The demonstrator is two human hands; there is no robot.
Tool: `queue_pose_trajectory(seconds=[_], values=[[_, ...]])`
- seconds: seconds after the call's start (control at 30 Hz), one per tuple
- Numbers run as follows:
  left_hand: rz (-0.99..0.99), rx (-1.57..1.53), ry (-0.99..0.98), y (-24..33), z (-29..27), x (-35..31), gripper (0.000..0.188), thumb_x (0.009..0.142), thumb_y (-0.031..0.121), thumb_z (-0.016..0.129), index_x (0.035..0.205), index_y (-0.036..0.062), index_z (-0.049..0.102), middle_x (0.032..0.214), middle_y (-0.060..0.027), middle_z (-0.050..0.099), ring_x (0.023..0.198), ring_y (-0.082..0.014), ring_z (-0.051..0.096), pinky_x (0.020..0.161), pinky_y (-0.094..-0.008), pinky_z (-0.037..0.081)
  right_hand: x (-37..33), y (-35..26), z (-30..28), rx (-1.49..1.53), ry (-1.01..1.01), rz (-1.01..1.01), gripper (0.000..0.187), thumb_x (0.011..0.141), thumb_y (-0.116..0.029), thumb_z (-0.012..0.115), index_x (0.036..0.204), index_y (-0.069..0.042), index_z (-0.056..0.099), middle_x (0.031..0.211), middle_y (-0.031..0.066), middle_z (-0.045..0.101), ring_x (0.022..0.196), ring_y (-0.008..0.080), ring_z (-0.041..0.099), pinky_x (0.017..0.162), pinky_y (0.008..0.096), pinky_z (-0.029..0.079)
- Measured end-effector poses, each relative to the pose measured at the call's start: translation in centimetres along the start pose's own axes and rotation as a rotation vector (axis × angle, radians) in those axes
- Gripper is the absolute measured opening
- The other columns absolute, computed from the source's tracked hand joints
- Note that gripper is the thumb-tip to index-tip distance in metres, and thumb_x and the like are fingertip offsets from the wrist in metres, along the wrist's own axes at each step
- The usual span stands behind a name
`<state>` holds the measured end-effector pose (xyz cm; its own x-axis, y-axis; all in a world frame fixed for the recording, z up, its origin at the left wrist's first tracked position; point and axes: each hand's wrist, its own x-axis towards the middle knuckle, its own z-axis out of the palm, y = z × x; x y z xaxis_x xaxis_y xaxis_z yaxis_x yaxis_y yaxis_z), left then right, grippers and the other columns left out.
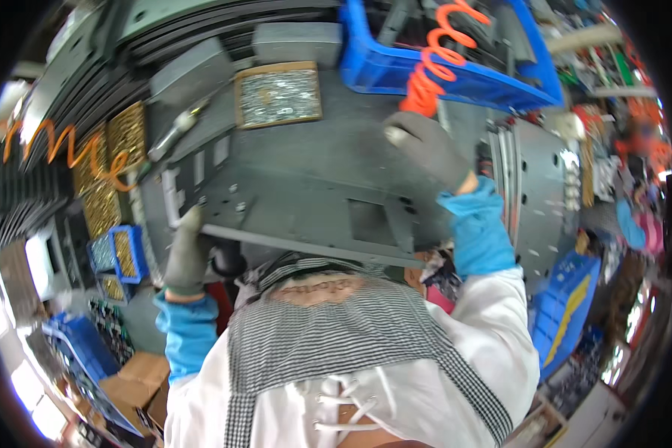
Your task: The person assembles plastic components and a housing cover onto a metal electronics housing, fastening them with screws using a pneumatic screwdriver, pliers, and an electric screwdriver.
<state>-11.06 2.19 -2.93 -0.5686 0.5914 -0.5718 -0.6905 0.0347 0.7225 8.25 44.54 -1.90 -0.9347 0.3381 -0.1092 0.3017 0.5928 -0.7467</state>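
A dark grey sheet-metal panel (299,211) with a square cut-out lies in front of me on the bench, its near edge close to my apron. My left hand (187,257), in a grey glove, is closed on the panel's left corner. Small screws or studs (239,207) stand on the panel near that corner. Above the panel's right side is my gloved right hand (429,148), fingers curled, slightly blurred. An orange coiled hose (423,89) comes down right to it; whatever the fingers hold is hidden.
At the back stands a blue crate (455,75) of metal parts. A cardboard tray of silvery fasteners (278,95) sits left of it. Further left are a hand tool (175,134), a second orange coil (67,153), brass-coloured fasteners (103,209) and a small blue bin (128,254). Metal strips (504,175) lie right.
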Motion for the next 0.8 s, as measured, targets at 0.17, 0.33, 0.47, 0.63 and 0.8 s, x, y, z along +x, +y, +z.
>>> queue_pose_trajectory(seconds=[0.17, 0.33, 0.47, 0.63, 0.8], values=[[0.109, 0.041, -0.023, -1.2, 0.0, -1.6, 0.054, 0.1, 0.043, 0.06, 0.135, 0.0018, 0.062, 0.129, -0.0076, 0.067, 0.119, -0.0216, 0.061, 0.107, -0.037, 0.044, 5.3, -6.6, 4.8, -0.038, -0.117, -0.234, 0.043, 0.097, -0.029, 0.066, 0.13, -0.002, 0.063, 0.118, 0.0194, 0.07, 0.111, 0.0319, 0.068, 0.095, 0.0411, 0.052], [0.179, -0.076, -0.034, -2.2, -0.7, -3.6, 0.059, 0.096, 0.022, 0.067, 0.149, 0.0011, 0.05, 0.131, -0.0082, 0.064, 0.117, -0.0192, 0.06, 0.105, -0.0342, 0.047, 15.8, -13.9, 12.6, -0.181, -0.237, -0.484, 0.045, 0.095, -0.03, 0.066, 0.133, -0.006, 0.062, 0.123, 0.0208, 0.069, 0.114, 0.0386, 0.065, 0.098, 0.047, 0.051], [0.177, -0.059, 0.009, -1.6, -2.9, -6.4, 0.071, 0.095, 0.015, 0.064, 0.159, 0.0016, 0.035, 0.138, -0.0076, 0.059, 0.124, -0.0189, 0.055, 0.108, -0.0331, 0.042, 22.3, -19.1, 20.9, -0.252, -0.343, -0.515, 0.049, 0.095, -0.03, 0.066, 0.139, -0.009, 0.058, 0.124, 0.0195, 0.068, 0.117, 0.0377, 0.064, 0.1, 0.0463, 0.05], [0.181, -0.038, 0.067, -5.5, -7.0, -8.9, 0.071, 0.09, 0.015, 0.067, 0.155, -0.0002, 0.04, 0.152, -0.0143, 0.045, 0.137, -0.0225, 0.044, 0.115, -0.0358, 0.036, 26.0, -20.5, 31.3, -0.746, -0.27, -0.498, 0.067, 0.095, -0.022, 0.063, 0.158, -0.019, 0.038, 0.139, 0.016, 0.06, 0.133, 0.0345, 0.053, 0.108, 0.0479, 0.044], [0.222, 0.1, 0.109, -4.8, -6.6, -10.1, 0.068, 0.086, 0.021, 0.067, 0.149, 0.0028, 0.048, 0.154, -0.0179, 0.04, 0.142, -0.0276, 0.041, 0.116, -0.0347, 0.034, 27.6, -21.4, 33.4, -0.929, -0.396, -0.332, 0.076, 0.092, -0.011, 0.057, 0.162, -0.023, 0.031, 0.138, 0.0165, 0.061, 0.13, 0.0345, 0.056, 0.109, 0.0484, 0.043]])
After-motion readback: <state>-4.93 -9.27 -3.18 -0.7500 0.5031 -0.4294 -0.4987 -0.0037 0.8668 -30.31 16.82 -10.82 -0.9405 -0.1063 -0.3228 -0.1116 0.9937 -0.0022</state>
